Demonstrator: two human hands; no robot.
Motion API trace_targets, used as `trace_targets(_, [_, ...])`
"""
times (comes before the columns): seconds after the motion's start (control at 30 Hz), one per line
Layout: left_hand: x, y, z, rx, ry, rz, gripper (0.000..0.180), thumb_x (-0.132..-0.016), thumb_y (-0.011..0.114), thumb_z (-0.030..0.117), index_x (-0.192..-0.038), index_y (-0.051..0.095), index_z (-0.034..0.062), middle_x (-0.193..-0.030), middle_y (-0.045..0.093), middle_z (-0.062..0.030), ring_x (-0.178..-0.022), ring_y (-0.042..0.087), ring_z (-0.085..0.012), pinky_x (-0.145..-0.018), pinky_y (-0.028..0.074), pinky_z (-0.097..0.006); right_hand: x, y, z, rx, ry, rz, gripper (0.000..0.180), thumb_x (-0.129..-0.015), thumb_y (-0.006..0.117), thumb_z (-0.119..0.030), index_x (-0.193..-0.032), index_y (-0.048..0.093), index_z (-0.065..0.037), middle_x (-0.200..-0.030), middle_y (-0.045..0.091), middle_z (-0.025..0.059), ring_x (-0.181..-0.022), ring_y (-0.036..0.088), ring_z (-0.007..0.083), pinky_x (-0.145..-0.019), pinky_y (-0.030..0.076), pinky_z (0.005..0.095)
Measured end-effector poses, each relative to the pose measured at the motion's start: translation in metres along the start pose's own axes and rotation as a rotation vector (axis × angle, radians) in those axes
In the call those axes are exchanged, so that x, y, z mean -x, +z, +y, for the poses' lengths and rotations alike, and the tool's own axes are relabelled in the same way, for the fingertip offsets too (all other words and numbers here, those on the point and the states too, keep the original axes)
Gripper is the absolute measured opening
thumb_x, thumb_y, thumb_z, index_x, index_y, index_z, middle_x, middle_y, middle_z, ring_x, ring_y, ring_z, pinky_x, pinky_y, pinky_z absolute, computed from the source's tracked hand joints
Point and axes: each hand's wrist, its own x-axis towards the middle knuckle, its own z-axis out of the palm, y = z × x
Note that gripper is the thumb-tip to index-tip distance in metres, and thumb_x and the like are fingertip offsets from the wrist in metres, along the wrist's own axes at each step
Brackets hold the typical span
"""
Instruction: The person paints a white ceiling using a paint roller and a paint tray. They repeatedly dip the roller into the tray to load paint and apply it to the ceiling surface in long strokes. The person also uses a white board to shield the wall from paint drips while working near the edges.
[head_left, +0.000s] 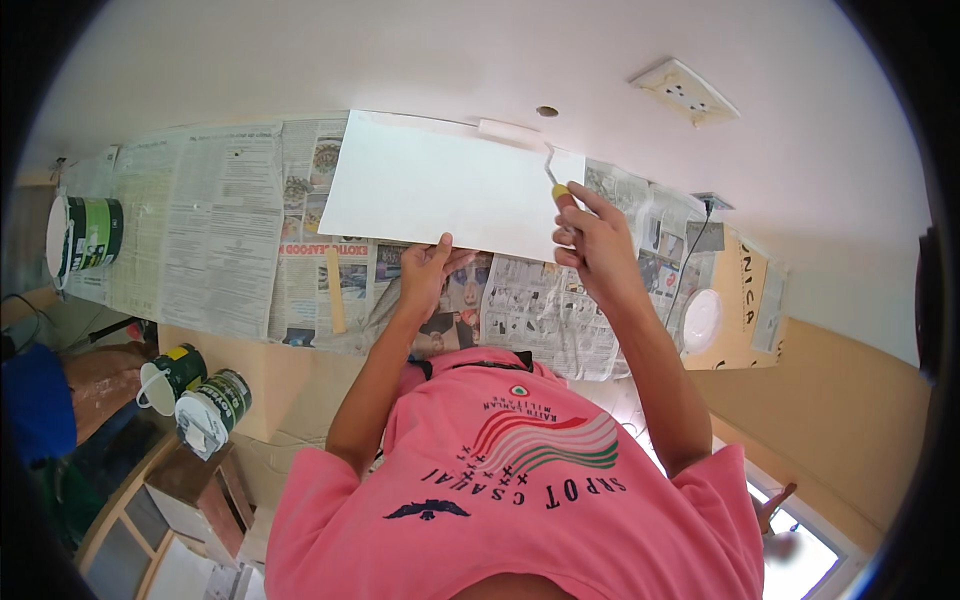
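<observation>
My right hand [592,235], closed around the yellow-and-red handle of a small paint roller [513,134], is at the right end of a white sheet [450,185]. The roller's pale sleeve lies along the wall, at the sheet's upper edge. Lower down, my left hand [428,278] grips the sheet's near edge, thumb on its face; the rest of its fingers are partly hidden. Newspaper [225,215] covers the surface beneath the sheet.
A wall socket [686,92] and a small hole [546,111] are in the pale wall. Paint buckets [100,232] stand at the left, a flat wooden stick [336,290] on the newspaper. At the right are a cable [690,255], a white round lid [702,320] and cardboard [738,330]. Another person's limb [110,385] shows far left.
</observation>
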Motion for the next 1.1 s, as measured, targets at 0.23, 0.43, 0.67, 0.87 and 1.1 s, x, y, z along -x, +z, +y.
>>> trace_targets(0.23, [0.001, -0.008, -0.004, 0.002, 0.009, -0.043, 0.037, -0.102, 0.057, 0.02, -0.116, 0.052, -0.0137, -0.105, 0.068, -0.0228, -0.098, 0.07, -0.0306, -0.089, 0.06, -0.04, -0.003, 0.002, -0.003, -0.034, 0.004, 0.009, 0.063, -0.092, 0.049, 0.001, -0.15, 0.025, 0.009, -0.094, 0.046, 0.009, -0.068, 0.043, 0.0123, -0.051, 0.035, 0.0242])
trace_targets(0.43, [-0.001, -0.01, -0.006, -0.015, -0.017, -0.01, 0.036, -0.102, 0.057, 0.019, -0.115, 0.051, -0.0138, -0.106, 0.067, -0.0231, -0.099, 0.069, -0.0311, -0.091, 0.06, -0.041, -0.002, -0.007, -0.025, -0.057, 0.021, -0.021, 0.063, -0.093, 0.05, 0.0, -0.149, 0.024, 0.011, -0.096, 0.046, 0.0099, -0.07, 0.043, 0.0122, -0.052, 0.035, 0.0236])
trace_targets(0.67, [0.001, -0.01, -0.006, 0.053, 0.0, -0.037, 0.032, -0.102, 0.056, 0.016, -0.113, 0.054, -0.0145, -0.108, 0.067, -0.0227, -0.099, 0.07, -0.0294, -0.091, 0.06, -0.038, 0.007, -0.003, -0.025, -0.103, 0.026, -0.054, 0.062, -0.093, 0.048, 0.003, -0.149, 0.023, 0.011, -0.094, 0.046, 0.0087, -0.071, 0.042, 0.0123, -0.053, 0.036, 0.0242])
trace_targets(0.87, [-0.001, -0.011, -0.004, 0.011, -0.013, -0.048, 0.034, -0.102, 0.056, 0.017, -0.115, 0.053, -0.0146, -0.107, 0.067, -0.0227, -0.1, 0.069, -0.0296, -0.091, 0.06, -0.038, -0.007, 0.009, -0.025, -0.164, 0.023, -0.098, 0.063, -0.092, 0.048, 0.004, -0.149, 0.021, 0.011, -0.094, 0.045, 0.0058, -0.07, 0.04, 0.0123, -0.054, 0.035, 0.0248])
trace_targets(1.1, [-0.001, -0.014, -0.006, -0.003, -0.015, -0.067, 0.035, -0.102, 0.056, 0.018, -0.115, 0.054, -0.0138, -0.108, 0.067, -0.0229, -0.099, 0.07, -0.0286, -0.09, 0.06, -0.037, 0.087, 0.007, -0.084, -0.143, -0.105, -0.062, 0.058, -0.096, 0.053, -0.004, -0.147, 0.029, 0.009, -0.104, 0.046, 0.0099, -0.07, 0.043, 0.0119, -0.051, 0.035, 0.0231])
